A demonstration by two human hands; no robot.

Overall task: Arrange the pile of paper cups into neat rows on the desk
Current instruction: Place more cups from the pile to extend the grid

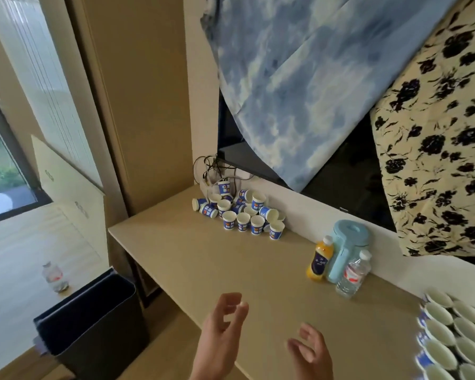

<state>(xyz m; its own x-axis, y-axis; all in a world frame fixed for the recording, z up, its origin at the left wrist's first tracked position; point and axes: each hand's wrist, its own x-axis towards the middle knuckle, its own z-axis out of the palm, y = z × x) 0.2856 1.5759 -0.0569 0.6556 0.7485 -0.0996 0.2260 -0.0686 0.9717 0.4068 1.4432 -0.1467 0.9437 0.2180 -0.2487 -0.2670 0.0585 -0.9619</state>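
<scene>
A loose pile of blue-and-white paper cups [240, 212] lies at the far left end of the beige desk [231, 270], some upright, some on their sides. At the right edge, upright cups stand in tight rows [450, 335]. My left hand [222, 327] hovers over the desk's near edge, fingers curled and apart, holding nothing. To its right, my right hand [310, 352] is also empty with fingers spread. Both hands are far from the pile.
An orange juice bottle [320, 259], a light blue jug [346, 245] and a water bottle [353, 274] stand by the wall between pile and rows. A black bin [93, 322] sits on the floor left of the desk. Cables [211, 171] hang behind the pile under a cloth-draped screen.
</scene>
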